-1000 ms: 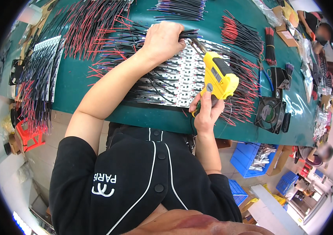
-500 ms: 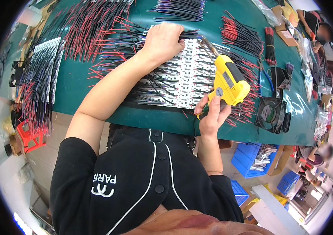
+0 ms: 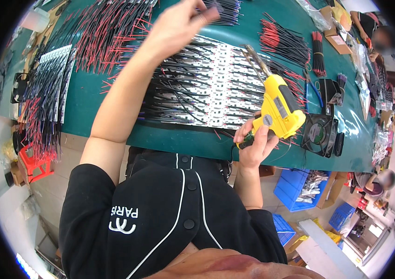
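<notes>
My right hand (image 3: 256, 145) is wrapped round the grip of a yellow soldering gun (image 3: 279, 109), whose metal tip points up and away over the panel. Under the tip lies a white circuit board panel (image 3: 220, 88) with rows of black and red wires across it. Above the panel's far left part, my left hand (image 3: 179, 28) is slightly blurred, its thumb stretched out apart from the fingers. It is nearest to a bundle of black and purple wires (image 3: 227, 13) at the far edge; no wire shows clearly in it.
Heaps of black and red wires (image 3: 107, 35) lie at the far left, with wired boards (image 3: 55, 69) beside them. To the right are a red and black wire pile (image 3: 279, 39), a tied bundle (image 3: 318, 58), blue-handled pliers (image 3: 315, 90) and a black fan (image 3: 320, 135) on the green table (image 3: 183, 146).
My left hand has left the panel's far edge and moved away toward the wire bundle. The soldering gun in my right hand has shifted slightly right and nearer to me.
</notes>
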Demonstrator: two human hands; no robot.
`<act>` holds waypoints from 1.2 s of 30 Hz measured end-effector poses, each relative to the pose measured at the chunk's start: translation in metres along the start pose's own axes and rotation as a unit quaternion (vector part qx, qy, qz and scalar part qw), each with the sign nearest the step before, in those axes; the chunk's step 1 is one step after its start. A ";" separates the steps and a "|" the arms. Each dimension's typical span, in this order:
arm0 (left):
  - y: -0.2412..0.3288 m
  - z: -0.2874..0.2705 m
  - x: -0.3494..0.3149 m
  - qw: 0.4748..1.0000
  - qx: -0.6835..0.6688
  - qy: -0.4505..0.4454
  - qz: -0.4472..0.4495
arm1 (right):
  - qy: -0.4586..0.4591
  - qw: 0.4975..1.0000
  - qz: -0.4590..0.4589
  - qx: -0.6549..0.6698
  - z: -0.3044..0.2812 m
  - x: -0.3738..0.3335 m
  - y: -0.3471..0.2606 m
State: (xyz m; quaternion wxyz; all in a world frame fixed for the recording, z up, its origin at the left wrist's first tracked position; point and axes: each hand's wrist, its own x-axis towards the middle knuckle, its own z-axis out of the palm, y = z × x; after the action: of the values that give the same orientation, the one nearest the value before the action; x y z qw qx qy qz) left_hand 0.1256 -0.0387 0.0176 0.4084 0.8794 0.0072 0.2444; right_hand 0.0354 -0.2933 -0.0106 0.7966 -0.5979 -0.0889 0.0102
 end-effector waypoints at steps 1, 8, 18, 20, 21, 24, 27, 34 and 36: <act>0.012 -0.011 0.006 0.997 -0.022 0.068 0.023 | 0.011 1.000 -0.008 0.002 -0.004 -0.003 -0.002; 0.044 -0.021 -0.008 0.995 0.049 -0.072 0.050 | -0.013 1.000 0.002 0.002 -0.015 -0.001 -0.007; 0.008 0.029 -0.019 0.988 0.082 -0.127 -0.032 | -0.033 0.999 0.022 0.021 -0.008 -0.005 -0.002; 0.009 0.032 -0.019 0.985 0.102 -0.133 -0.029 | -0.043 0.998 0.032 0.042 -0.008 -0.005 -0.001; 0.009 0.033 -0.019 0.983 0.123 -0.137 -0.024 | -0.044 0.998 0.034 0.042 -0.007 -0.005 0.000; 0.007 0.035 -0.018 0.975 0.167 -0.144 0.000 | -0.036 0.998 0.044 0.026 -0.005 -0.006 0.002; 0.006 0.036 -0.016 0.973 0.173 -0.150 0.005 | -0.035 0.998 0.039 0.028 -0.005 -0.005 0.006; 0.010 0.032 -0.004 0.964 0.179 -0.196 -0.018 | -0.062 0.996 0.049 -0.039 -0.004 -0.004 0.007; 0.011 0.032 -0.002 0.963 0.160 -0.213 -0.028 | -0.061 0.996 0.051 -0.040 -0.004 -0.005 0.008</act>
State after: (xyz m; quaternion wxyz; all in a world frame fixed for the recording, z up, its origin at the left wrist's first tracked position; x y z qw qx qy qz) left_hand 0.1355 -0.0691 0.0074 0.2612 0.9645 -0.0158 0.0353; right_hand 0.0323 -0.2957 -0.0203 0.7633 -0.6317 -0.1067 0.0834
